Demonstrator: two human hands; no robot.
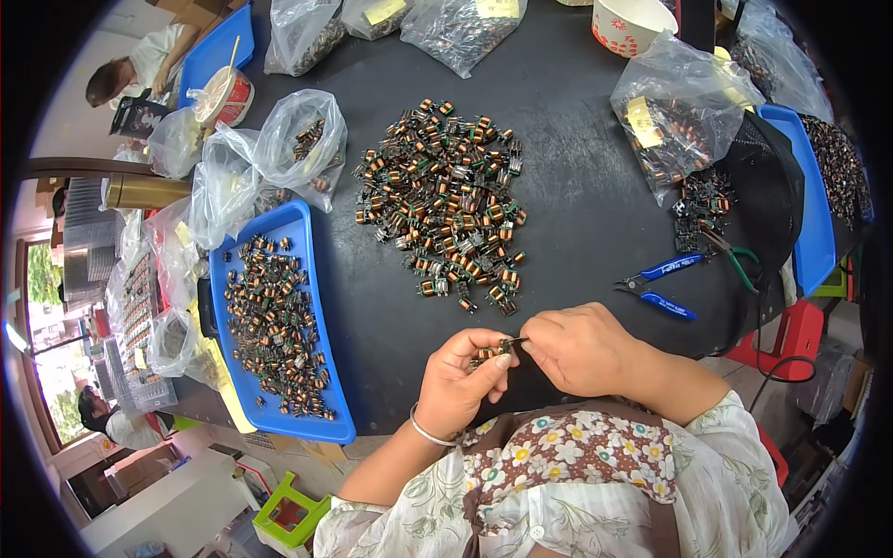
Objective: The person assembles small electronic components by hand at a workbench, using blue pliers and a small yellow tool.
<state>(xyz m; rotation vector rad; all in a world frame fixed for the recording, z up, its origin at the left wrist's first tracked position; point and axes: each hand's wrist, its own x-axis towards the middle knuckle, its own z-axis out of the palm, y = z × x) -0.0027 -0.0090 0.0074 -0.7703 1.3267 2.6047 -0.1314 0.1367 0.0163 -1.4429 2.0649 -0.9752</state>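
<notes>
Near the table's front edge, my left hand (465, 374) is closed around a few small copper-wound coils (484, 355), held between thumb and fingers. My right hand (584, 348) meets it there in a pinch; a thin dark bit shows at its fingertips against the coils, too small to name. Beyond both hands spreads a large loose pile of similar coils (442, 200) with dark bases. To the left, a blue tray (321, 372) holds many more of them. Blue-handled cutters (662, 272) lie to the right of the pile, their handles apart.
Green-handled pliers (735, 259) lie at right by a small heap of parts (702, 205) and a black mesh bag (770, 186). Plastic bags of parts (674, 112) line the far and side edges. Another blue tray (809, 209) stands far right. Stools (290, 511) and other people are around.
</notes>
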